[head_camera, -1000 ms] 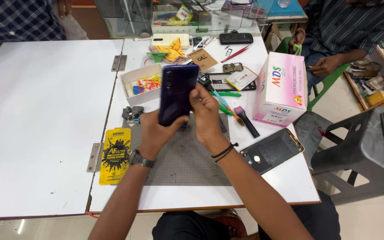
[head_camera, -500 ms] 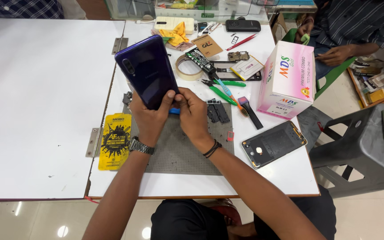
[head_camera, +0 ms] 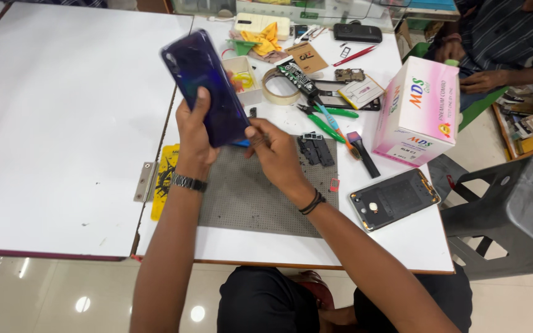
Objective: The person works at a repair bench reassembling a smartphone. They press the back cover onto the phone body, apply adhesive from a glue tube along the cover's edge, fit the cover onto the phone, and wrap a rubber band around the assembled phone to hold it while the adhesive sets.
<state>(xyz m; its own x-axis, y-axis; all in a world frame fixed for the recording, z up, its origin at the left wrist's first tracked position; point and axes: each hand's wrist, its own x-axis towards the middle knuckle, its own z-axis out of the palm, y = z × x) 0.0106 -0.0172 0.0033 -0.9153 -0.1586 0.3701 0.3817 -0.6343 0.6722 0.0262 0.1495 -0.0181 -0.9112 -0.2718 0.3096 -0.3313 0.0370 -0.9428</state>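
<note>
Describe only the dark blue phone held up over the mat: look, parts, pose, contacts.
The dark blue phone is a slim, glossy slab with rounded corners, its shiny back toward the camera; a small camera bump sits near its upper left corner. It is raised above the grey work mat, tilted with its top toward the upper left. The left hand grips its lower half, thumb across the back. The right hand meets its lower right edge with the fingertips; whether they hold a tool cannot be told.
</note>
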